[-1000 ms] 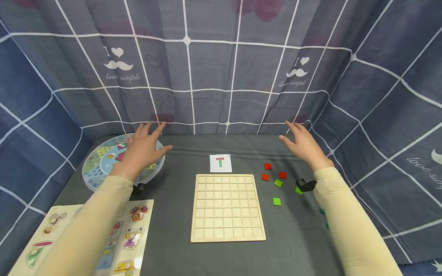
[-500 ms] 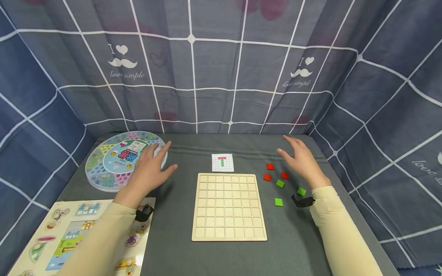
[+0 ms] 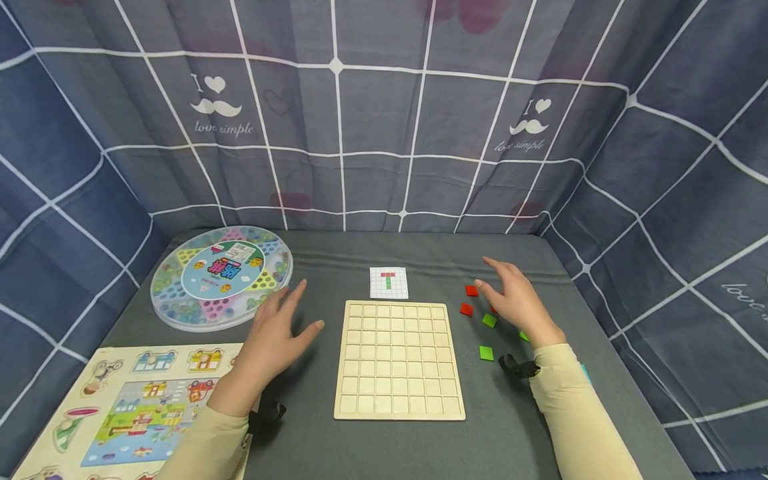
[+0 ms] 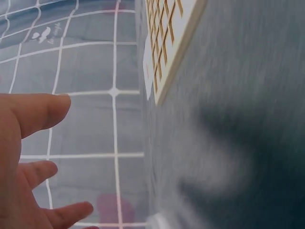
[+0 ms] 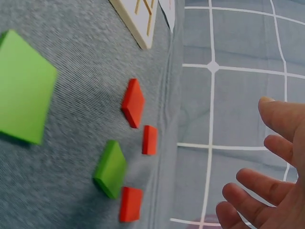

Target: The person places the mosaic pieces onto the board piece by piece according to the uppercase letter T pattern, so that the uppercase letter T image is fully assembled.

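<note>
A square wooden grid board [image 3: 399, 361] lies in the middle of the grey table. Just behind it is a small paper card [image 3: 389, 283] printed with a red and green T. My left hand [image 3: 273, 347] hovers left of the board, fingers spread, holding nothing. On the right, my right hand [image 3: 521, 303] is held above several loose square tiles, its fingers apart and empty. In the right wrist view a red tile [image 5: 133, 103] and a green tile [image 5: 110, 169] lie on the cloth, away from the fingers. My right hand and wrist partly cover some tiles in the head view.
A round Chinese checkers box [image 3: 171, 287] sits at the back left. In front of it lies a picture puzzle board [image 3: 111, 400], partly under my left forearm. Grid-patterned curtains [image 3: 378, 113] enclose the back and sides.
Both hands have come down and nearer to me. My left hand has moved off from over the round box, toward the wooden board. The right has come over the tiles.
</note>
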`<state>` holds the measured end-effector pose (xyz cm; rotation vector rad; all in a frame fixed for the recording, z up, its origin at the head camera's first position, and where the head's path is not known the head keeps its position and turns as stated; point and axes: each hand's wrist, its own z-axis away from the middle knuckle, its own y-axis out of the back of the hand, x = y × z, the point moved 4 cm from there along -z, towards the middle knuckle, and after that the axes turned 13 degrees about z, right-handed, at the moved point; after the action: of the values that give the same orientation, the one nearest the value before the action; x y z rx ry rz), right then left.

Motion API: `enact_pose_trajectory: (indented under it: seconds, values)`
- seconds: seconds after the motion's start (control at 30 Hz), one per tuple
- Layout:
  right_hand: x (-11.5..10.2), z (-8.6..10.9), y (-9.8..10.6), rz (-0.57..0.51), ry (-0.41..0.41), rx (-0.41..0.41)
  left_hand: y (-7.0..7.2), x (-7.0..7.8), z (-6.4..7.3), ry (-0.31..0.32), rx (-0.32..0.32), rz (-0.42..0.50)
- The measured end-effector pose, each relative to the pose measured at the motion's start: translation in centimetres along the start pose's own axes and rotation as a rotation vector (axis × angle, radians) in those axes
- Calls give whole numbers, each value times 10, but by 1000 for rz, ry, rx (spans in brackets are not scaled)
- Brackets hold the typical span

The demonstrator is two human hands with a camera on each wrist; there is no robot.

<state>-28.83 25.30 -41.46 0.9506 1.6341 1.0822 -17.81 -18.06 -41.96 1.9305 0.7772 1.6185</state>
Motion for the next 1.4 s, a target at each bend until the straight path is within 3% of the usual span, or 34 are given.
enact_pose_trajectory:
  seconds: [0.43,0.83,1.03,1.4]
  values:
    - [-1,6,-18,-9,51,3,-45,20,44,53,-52,91]
    - [1,8,-37,7,80,-43,-81,24,77,80,-62,208]
    - [3,10,-45,6,122,-56,-90,24,86,67,-31,216]
    - [5,9,-54,66,163,-68,-97,24,92,95,-40,226]
